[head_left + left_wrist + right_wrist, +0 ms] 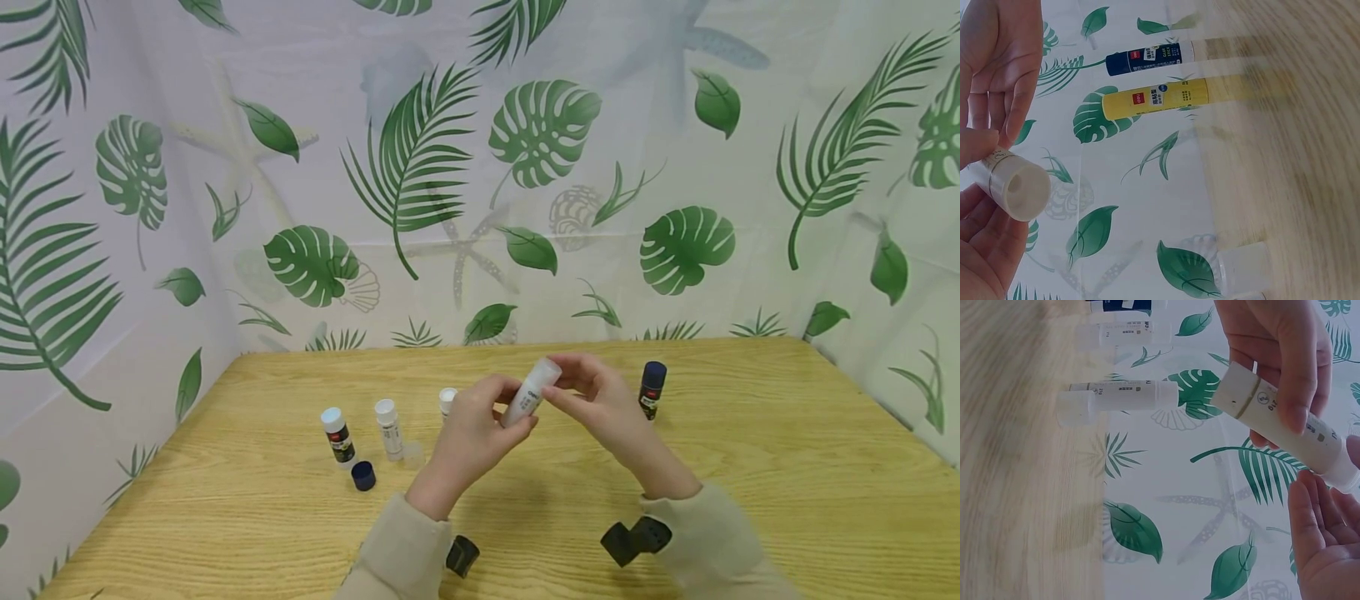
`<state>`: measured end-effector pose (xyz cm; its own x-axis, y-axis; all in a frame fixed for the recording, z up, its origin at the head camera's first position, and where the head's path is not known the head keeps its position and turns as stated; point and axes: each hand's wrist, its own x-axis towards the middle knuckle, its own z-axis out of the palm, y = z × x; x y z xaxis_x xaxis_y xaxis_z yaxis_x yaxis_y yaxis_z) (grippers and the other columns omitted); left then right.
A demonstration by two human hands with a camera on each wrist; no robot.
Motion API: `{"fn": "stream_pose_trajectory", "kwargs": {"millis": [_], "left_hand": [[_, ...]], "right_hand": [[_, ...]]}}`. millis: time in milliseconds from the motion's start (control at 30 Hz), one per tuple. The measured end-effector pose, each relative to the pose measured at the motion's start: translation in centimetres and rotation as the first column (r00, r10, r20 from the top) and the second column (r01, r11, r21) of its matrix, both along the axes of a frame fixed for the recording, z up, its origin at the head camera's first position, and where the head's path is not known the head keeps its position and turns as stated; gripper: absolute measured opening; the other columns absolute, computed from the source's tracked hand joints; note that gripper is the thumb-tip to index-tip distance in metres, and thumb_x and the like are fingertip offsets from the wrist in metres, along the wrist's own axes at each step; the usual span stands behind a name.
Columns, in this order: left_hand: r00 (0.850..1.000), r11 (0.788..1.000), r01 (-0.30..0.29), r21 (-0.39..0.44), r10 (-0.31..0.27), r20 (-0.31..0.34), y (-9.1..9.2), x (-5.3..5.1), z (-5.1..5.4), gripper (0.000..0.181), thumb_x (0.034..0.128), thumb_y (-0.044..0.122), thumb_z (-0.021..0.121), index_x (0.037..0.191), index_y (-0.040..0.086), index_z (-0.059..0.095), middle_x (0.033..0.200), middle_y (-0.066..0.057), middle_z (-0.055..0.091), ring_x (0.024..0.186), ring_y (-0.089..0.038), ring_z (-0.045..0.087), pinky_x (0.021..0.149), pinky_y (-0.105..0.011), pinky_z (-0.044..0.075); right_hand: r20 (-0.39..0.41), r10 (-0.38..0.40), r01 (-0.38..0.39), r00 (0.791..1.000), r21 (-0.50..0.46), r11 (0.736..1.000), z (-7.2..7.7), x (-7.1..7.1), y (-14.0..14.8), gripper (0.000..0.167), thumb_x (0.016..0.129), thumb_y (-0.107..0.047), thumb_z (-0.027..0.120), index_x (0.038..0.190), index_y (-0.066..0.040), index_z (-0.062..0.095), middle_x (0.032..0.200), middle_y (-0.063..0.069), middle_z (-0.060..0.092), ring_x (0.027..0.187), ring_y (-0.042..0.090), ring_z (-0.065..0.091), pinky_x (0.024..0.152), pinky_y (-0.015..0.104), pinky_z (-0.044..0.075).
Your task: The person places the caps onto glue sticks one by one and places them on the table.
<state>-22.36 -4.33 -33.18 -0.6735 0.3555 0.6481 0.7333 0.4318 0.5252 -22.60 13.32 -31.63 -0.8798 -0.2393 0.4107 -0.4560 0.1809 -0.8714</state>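
Nearest me, a tilted white glue stick (528, 397) is held above the middle of the desk (750, 492): my left hand (471, 427) grips its body, my right hand (606, 410) pinches its upper end. I'd steady the body and work that end straight along its axis. Swinging left might knock the loose dark blue cap (363, 476) or the upright black-labelled stick (340, 439) toward the left edge. Further off, toward the far right corner, a navy stick (652, 388) stands beside a yellow stick (1155, 99)

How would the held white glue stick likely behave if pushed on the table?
The glue stick looks straight, so probably stiff. Being round, it would likely roll when lying; its narrow base might let it tip when standing.
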Motion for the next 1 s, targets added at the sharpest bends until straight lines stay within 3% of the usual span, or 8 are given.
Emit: {"fn": "stream_pose_trajectory", "kwargs": {"millis": [1000], "left_hand": [[1.0, 1.0, 0.003, -0.026, -0.002, 0.016, -0.08, -0.03, 0.12, 0.025, 0.0743, 0.008, 0.07, 0.096, 0.003, 0.058, 0.088, -0.005, 0.06, 0.079, -0.012, 0.056, 0.06, -0.017, 0.046]], "right_hand": [[-0.01, -0.053, 0.053, 0.999, 0.028, 0.998, -0.16, 0.08, -0.73, 0.037, 0.082, -0.009, 0.063, 0.115, 0.003, 0.05, 0.1, 0.016, 0.058, 0.088, 0.023, 0.055, 0.072, 0.023, 0.047]]}}
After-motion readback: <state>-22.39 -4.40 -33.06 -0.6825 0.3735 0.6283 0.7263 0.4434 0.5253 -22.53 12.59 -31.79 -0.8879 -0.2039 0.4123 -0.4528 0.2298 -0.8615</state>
